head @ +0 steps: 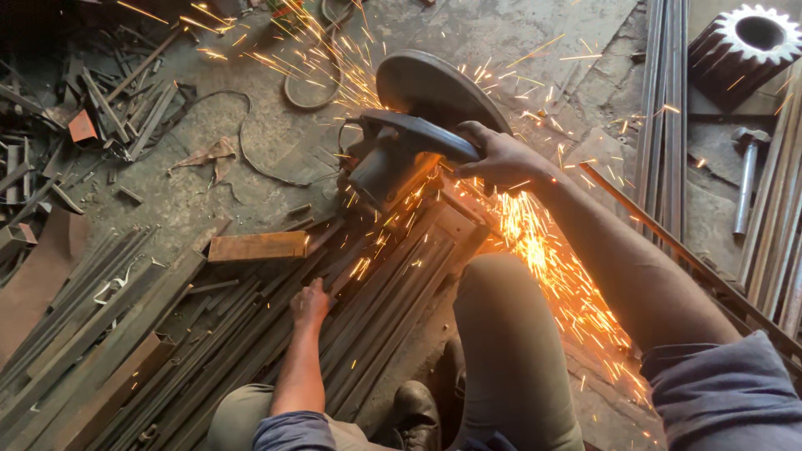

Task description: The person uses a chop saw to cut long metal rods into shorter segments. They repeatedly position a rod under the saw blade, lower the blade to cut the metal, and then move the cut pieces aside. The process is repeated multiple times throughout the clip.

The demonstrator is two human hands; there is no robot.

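Fingers of the right hand (501, 159) are clenched round the handle of a chop saw (401, 159), pressing its guarded disc (434, 88) down; fingers of the left hand (310, 303) are curled down onto a bundle of long steel bars (251, 334), pinning it flat, though whether they close round any one bar cannot be told. The bars lie side by side on the workshop floor (251, 134), running from lower left up under the saw. Sparks (543, 259) stream from the contact point toward the lower right, past the person's bent knee (501, 284), and a thinner spray rises beyond the disc. As a judgement, the cut is mid-way: the blade is biting, yet the cut itself is hidden behind the motor housing, so its depth cannot be read. A short rusty block (257, 246) rests on the bars just beyond the left hand. Scrap offcuts (117, 100) lie at upper left; more rods (664, 125) and a toothed gear (743, 46) at upper right.
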